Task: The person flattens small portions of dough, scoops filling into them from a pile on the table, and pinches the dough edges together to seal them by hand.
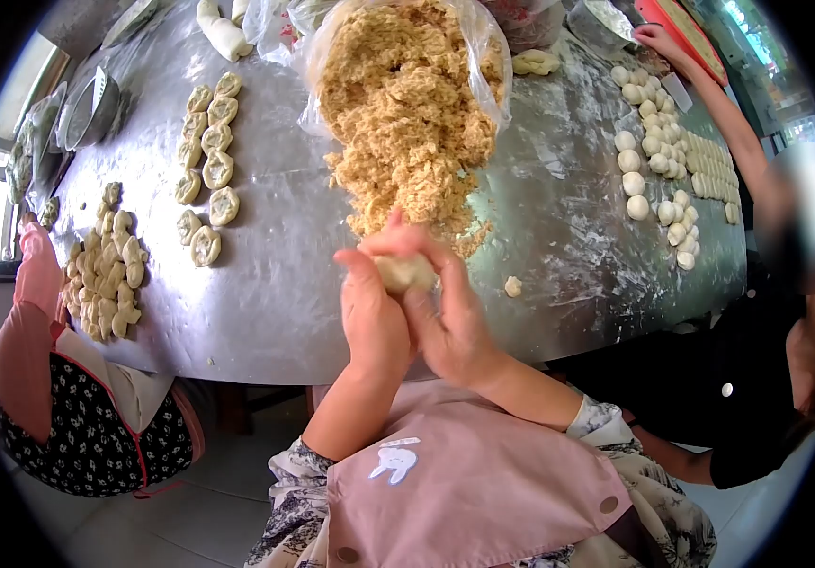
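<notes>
A pale dough ball [404,273] sits between my two hands, above the near edge of the metal table. My left hand [374,317] cups it from the left, thumb up. My right hand [453,317] curls its fingers over the top and presses in from the right. Part of the ball is hidden by my fingers. Just beyond my hands, a heap of crumbly yellow-brown filling [417,123] spills out of a clear plastic bag [489,57]. To the right of my hands lies a small scrap of dough [513,286].
Filled dough pieces [220,170] stand in rows at left, with a pile of dough pieces [104,275] farther left beside a person in a pink sleeve [33,331]. Round dough balls [636,182] and dough strips [710,166] lie at right, near another person's arm [739,123]. Flour dusts the metal table [568,189].
</notes>
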Demonstrator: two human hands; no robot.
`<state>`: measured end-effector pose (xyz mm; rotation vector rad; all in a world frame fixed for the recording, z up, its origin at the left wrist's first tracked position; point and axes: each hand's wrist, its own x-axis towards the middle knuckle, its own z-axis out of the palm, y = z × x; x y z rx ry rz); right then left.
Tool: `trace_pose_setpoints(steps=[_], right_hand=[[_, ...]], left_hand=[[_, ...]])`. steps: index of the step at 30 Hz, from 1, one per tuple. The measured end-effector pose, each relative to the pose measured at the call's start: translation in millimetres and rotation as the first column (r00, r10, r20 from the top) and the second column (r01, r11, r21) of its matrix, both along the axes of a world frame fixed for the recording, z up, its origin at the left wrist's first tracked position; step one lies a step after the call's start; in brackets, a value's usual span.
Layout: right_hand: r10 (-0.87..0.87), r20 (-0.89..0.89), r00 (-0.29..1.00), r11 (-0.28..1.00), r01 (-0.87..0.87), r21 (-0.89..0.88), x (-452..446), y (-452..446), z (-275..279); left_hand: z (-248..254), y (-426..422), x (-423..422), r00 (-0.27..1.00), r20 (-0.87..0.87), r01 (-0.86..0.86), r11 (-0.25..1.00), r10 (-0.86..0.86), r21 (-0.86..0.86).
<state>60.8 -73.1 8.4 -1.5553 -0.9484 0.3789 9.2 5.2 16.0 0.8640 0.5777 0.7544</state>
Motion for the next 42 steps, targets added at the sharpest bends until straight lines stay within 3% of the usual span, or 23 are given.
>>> trace_pose_setpoints(steps=[3,6,8,11,12,14,17,19,21,22,24,26,28,29,30,31,32,33,35,37,38,41,42], right_hand=[[-0.078,-0.223,0.972,0.987,0.044,-0.154,6,-7,10],[0.041,-0.11,0.993,0.998,-0.045,-0.036,7,-1,13],[0.065,-0.078,0.995,0.998,-0.065,0.0,3,-1,15],[0.002,-0.023,1.0,1.0,-0.003,-0.014,-4,-2,10],[0.005,-0.061,0.998,0.999,-0.008,-0.047,-3,-2,14],[0.001,-0.137,0.991,0.993,-0.017,-0.114,-1,-1,27],[0.1,-0.382,0.919,0.99,-0.129,-0.05,8,-4,20],[0.116,-0.288,0.951,0.992,-0.125,-0.012,4,-5,13],[0.155,-0.227,0.961,0.987,-0.162,-0.011,2,-5,10],[0.148,-0.044,0.988,0.988,-0.15,-0.044,3,-6,11],[0.039,-0.061,0.997,0.999,-0.04,-0.017,-3,0,18],[0.012,-0.173,0.985,0.998,-0.022,-0.054,-1,-2,20],[0.055,-0.376,0.925,0.985,-0.113,-0.134,9,-10,20],[0.062,-0.324,0.944,0.991,-0.096,-0.09,6,-9,18],[0.063,-0.266,0.962,0.996,-0.078,-0.047,0,-7,16],[0.051,-0.202,0.978,0.999,-0.054,-0.009,-3,-6,12],[0.097,-0.182,0.979,0.99,-0.114,-0.083,0,-9,5],[0.077,-0.201,0.977,0.994,-0.09,-0.055,-2,-9,11],[0.053,-0.107,0.993,0.995,-0.061,-0.073,5,-11,13],[0.068,-0.392,0.917,0.99,-0.112,-0.089,14,-21,10],[0.086,-0.57,0.817,0.982,-0.167,-0.09,21,-29,13],[-0.084,-0.718,0.691,0.989,-0.03,-0.145,46,-57,19],[-0.159,-0.734,0.66,0.987,0.083,-0.14,61,-70,15]], left_hand=[[20,6,1,0.94,0.341,0.135,0.895,0.021,-0.426],[-9,6,-7,0.954,0.259,0.205,0.958,-0.15,-0.201],[-29,9,-9,0.888,0.349,0.3,0.952,-0.301,0.059],[-10,5,-10,0.969,0.13,0.204,0.977,-0.21,0.058],[-11,2,-11,0.969,0.176,0.171,0.984,-0.176,0.042],[23,-2,-1,0.963,0.266,0.04,0.945,0.051,-0.325],[24,0,-2,0.949,0.315,0.078,0.956,0.017,-0.285],[-14,8,-12,0.911,0.293,0.246,0.953,-0.29,0.178],[-20,9,-15,0.926,0.285,0.23,0.968,-0.249,0.099],[-16,7,-16,0.943,0.25,0.211,0.975,-0.221,0.069],[-6,-1,-11,0.983,0.146,0.115,0.993,-0.112,-0.017],[24,-4,-5,0.973,0.229,0.066,0.914,0.03,-0.401],[22,-8,3,0.979,0.192,-0.004,0.945,0.07,-0.326],[21,-10,7,0.981,0.172,-0.039,0.957,0.092,-0.288],[8,-6,-2,0.987,0.144,0.08,0.996,-0.074,-0.042],[-5,-2,-8,0.969,0.084,0.213,0.957,-0.233,0.198],[-17,-1,-10,0.954,0.163,0.21,0.948,-0.252,0.239],[-6,-5,-8,0.98,0.066,0.161,0.942,-0.189,0.295],[-19,-8,-4,0.988,0.034,0.123,0.889,-0.154,0.44],[-7,-18,-7,0.96,-0.114,0.271,0.95,-0.255,0.155],[0,-16,-7,0.915,-0.137,0.391,0.917,-0.379,0.079],[-9,-26,4,0.956,-0.089,0.289,0.949,-0.279,0.128],[-10,-24,2,0.939,-0.107,0.341,0.929,-0.328,0.143]])
